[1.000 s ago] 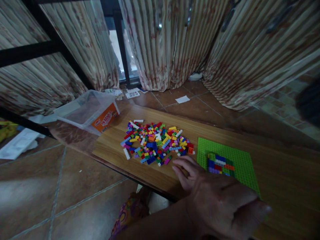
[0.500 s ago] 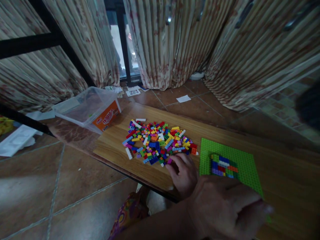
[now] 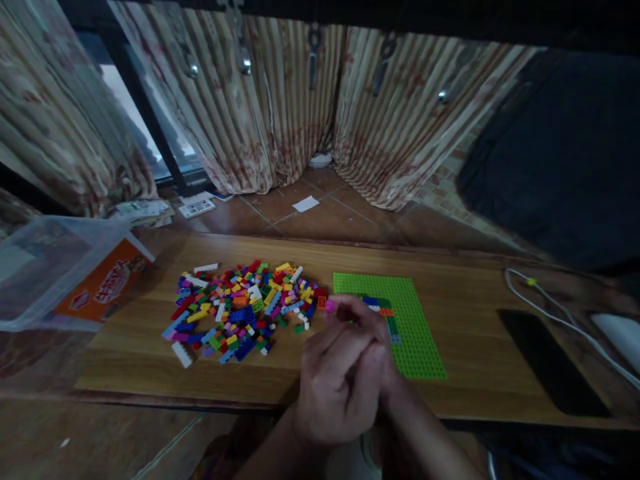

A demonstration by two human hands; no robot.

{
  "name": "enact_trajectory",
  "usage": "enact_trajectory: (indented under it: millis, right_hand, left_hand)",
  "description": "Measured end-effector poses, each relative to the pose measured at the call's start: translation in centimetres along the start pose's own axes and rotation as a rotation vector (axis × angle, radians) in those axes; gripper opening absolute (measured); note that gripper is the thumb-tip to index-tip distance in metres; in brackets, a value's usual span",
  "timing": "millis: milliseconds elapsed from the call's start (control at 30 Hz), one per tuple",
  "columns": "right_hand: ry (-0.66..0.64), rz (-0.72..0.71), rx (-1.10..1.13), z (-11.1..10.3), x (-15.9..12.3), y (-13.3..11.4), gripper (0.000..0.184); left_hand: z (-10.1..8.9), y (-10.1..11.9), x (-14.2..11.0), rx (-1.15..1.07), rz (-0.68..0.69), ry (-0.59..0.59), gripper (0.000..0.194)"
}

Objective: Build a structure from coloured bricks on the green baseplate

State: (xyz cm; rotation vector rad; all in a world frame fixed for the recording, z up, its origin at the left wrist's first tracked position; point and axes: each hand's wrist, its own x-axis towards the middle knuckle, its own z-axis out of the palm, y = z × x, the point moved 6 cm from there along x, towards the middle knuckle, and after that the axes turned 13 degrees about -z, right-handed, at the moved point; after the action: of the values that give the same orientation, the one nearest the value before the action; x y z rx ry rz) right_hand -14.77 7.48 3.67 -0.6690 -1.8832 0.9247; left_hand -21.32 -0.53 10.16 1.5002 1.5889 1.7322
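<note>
My right hand (image 3: 363, 317) pinches a small pink toy brick (image 3: 330, 305) between thumb and fingertips, at the right end of a heap of loose bricks (image 3: 240, 310). In front of it, nearer to me, my left hand (image 3: 340, 383) is closed with curled fingers and hides part of the right hand. Whatever the left fingers hold, if anything, is out of sight. A green baseplate (image 3: 417, 333) lies just right of the hands. On it sits a patch of joined coloured bricks (image 3: 386, 311), partly covered by my right hand.
A wooden table (image 3: 465, 287) carries it all. At the left stands a clear plastic box (image 3: 65, 267) with an orange label. A dark flat pad (image 3: 550, 360) and a white cable (image 3: 560, 313) lie at the right. Curtains (image 3: 280, 113) hang behind.
My view has turned to the right. The right hand has lifted the pink brick away from the heap's near edge. My left hand has come back from the baseplate, close to the right hand.
</note>
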Motion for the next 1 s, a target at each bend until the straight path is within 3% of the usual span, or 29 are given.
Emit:
enact_trajectory:
  millis: [167,333,600,1000]
  right_hand:
    - [0.241,0.211,0.116,-6.4,0.5,4.0,0.020]
    - [0.186,0.284,0.077,-10.1,-0.4,7.2,0.028]
    - [-0.064,0.115,-0.222,-10.3,0.1,8.1,0.019]
    - [-0.129,0.159,-0.329,-9.8,-0.2,9.5,0.021]
  left_hand:
    - [0.3,-2.0,0.7,0.049,-0.199,-0.031,0.014]
    - [1.0,-4.0,0.8,0.076,-0.357,-0.054,0.019]
    - [1.7,-5.3,1.0,0.083,-0.418,-0.058,0.019]
    - [3.0,-7.7,1.2,0.345,-0.600,-0.174,0.025]
